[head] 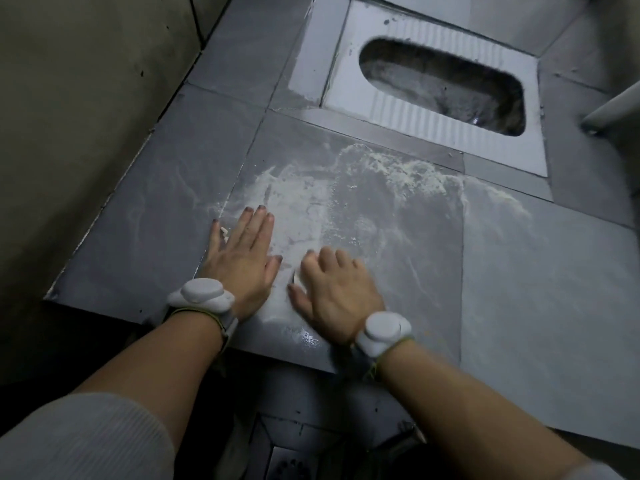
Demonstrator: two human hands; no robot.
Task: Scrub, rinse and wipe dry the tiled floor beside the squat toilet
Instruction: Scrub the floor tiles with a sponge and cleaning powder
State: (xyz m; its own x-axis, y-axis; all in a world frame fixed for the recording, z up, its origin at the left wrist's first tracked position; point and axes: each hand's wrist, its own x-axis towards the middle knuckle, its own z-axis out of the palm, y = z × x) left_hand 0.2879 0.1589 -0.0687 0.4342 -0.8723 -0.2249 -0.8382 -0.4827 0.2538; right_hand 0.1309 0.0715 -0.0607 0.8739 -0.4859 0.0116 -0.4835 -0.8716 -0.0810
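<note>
A floor drain [291, 467] sits nearest, below the raised step. On the step, both hands lie on the grey tiles [540, 271]. The left hand [244, 258] presses flat, fingers straight and together. The right hand [337, 292] lies just beside it, fingers curled over something pale; I cannot tell what. White foam [311, 209] spreads beyond the fingers. Farther off sits the squat toilet [440, 88].

Smooth grey floor tiles [519, 271] with a dull sheen, smeared with white foamy residue [311, 209]; glossy white ceramic squat toilet [349, 74] with ribbed footrests; matt white plastic wrist devices [202, 294]; ribbed cloth sleeve [86, 441]; rough, stained wall [86, 116]
</note>
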